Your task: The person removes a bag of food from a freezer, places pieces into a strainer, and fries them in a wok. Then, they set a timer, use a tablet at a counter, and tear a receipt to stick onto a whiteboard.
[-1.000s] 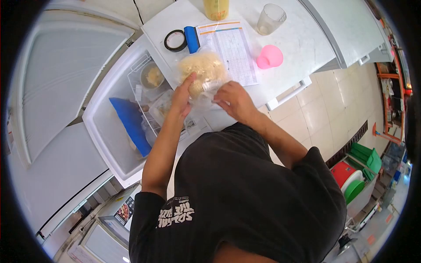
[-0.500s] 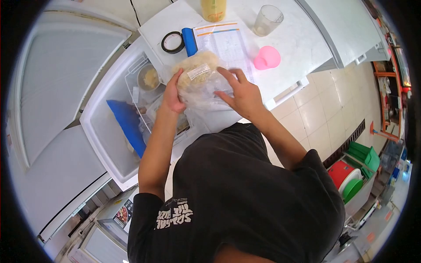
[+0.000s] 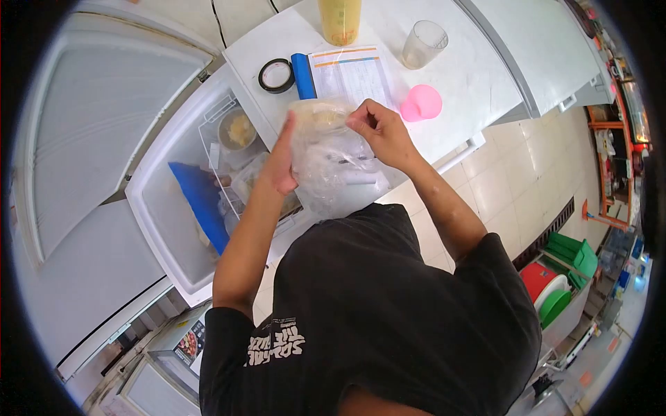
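Observation:
A clear plastic bag (image 3: pixel 329 173) of pale yellowish food is held up over the front edge of the white worktop. My left hand (image 3: pixel 281 163) grips its left side, thumb up along the bag. At the upper right, my right hand (image 3: pixel 381 135) pinches the plastic with its fingers bent together. The food sits in the upper part of the bag, and crumpled loose plastic hangs below. Behind the bag lies a printed sheet (image 3: pixel 354 76) with a blue strip (image 3: pixel 303 75) on its left. A pink cup (image 3: pixel 421 104) is right of my right hand.
An open chest freezer (image 3: pixel 156 215) at left holds a wire basket, a bowl of pale food (image 3: pixel 237 130) and a blue bag (image 3: pixel 198 201). Black tape (image 3: pixel 276 75), a clear cup (image 3: pixel 424 45) and a yellow container (image 3: pixel 340 21) stand on the worktop (image 3: pixel 479 76).
The bag has turned, so its white label no longer shows, and its loose plastic now hangs lower. My right hand's spread fingers have closed into a pinch on the plastic.

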`<state>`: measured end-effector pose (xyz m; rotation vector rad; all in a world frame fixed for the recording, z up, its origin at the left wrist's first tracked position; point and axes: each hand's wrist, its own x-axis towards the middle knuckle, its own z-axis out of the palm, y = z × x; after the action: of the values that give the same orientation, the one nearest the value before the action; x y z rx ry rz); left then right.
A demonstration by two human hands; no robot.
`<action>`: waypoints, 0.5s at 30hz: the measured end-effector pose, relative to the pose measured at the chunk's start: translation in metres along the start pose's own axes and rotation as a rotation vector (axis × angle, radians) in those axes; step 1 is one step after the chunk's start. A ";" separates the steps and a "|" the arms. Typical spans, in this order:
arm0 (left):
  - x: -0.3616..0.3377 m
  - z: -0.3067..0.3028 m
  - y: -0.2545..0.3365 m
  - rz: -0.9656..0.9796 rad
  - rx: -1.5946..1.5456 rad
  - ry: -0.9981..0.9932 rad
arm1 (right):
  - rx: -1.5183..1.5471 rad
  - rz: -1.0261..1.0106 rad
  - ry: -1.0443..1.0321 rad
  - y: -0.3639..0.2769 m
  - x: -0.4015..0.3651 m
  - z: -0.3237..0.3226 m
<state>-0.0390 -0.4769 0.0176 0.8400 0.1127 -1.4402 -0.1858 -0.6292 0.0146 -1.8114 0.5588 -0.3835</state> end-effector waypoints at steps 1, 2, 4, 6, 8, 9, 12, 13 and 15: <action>0.000 -0.002 -0.002 0.067 0.183 0.083 | 0.014 0.039 -0.006 0.004 0.002 0.003; 0.001 -0.005 -0.005 0.135 0.364 0.169 | 0.028 0.077 -0.014 0.005 0.004 0.005; -0.003 -0.006 -0.001 0.215 0.601 0.311 | -0.051 0.026 0.058 0.004 0.010 0.001; -0.010 -0.009 0.015 0.238 0.714 0.414 | -0.094 0.020 0.117 0.008 0.020 -0.007; -0.015 -0.023 0.031 0.173 0.758 0.328 | -0.095 0.056 0.167 0.018 0.032 -0.019; -0.016 -0.026 0.035 0.143 0.780 0.284 | -0.099 0.097 0.131 0.021 0.034 -0.023; -0.012 -0.025 0.024 0.231 0.638 0.251 | -0.153 0.191 0.035 0.017 0.039 -0.028; -0.008 -0.025 0.019 0.233 0.612 0.294 | -0.201 0.207 0.016 0.008 0.038 -0.027; 0.006 -0.025 0.008 0.238 0.558 0.377 | -0.394 0.037 0.071 0.003 0.035 -0.021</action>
<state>-0.0208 -0.4687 -0.0004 1.5268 -0.1100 -1.0833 -0.1683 -0.6663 0.0176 -2.1665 0.7562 -0.3293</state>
